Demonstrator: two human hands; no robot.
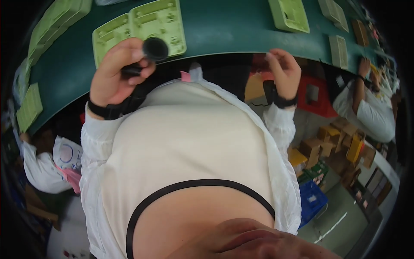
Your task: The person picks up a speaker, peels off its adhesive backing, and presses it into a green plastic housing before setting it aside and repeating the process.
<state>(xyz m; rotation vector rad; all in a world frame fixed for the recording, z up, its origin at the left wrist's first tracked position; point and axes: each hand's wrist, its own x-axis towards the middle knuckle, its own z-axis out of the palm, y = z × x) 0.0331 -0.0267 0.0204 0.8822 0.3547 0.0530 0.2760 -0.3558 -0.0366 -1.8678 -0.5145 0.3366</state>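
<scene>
My left hand (114, 73) is closed around a black round-ended part (155, 49), with a dark shaft-like piece showing between the lower fingers. It is held just in front of a light green moulded tray (181, 32) on the green work surface (224, 26). Over at the right, my right hand (284, 73) is raised near the table's front edge, its fingers bent and drawn together. Whether anything small sits between those fingertips is hidden. Each wrist wears a black band.
More green trays (290, 16) stand along the table, with a stack (54, 26) at far left. One co-worker (366, 103) is at the right, another (43, 168) at the left. Cardboard boxes (317, 149), a blue crate (311, 200) and a red bin (317, 97) lie right.
</scene>
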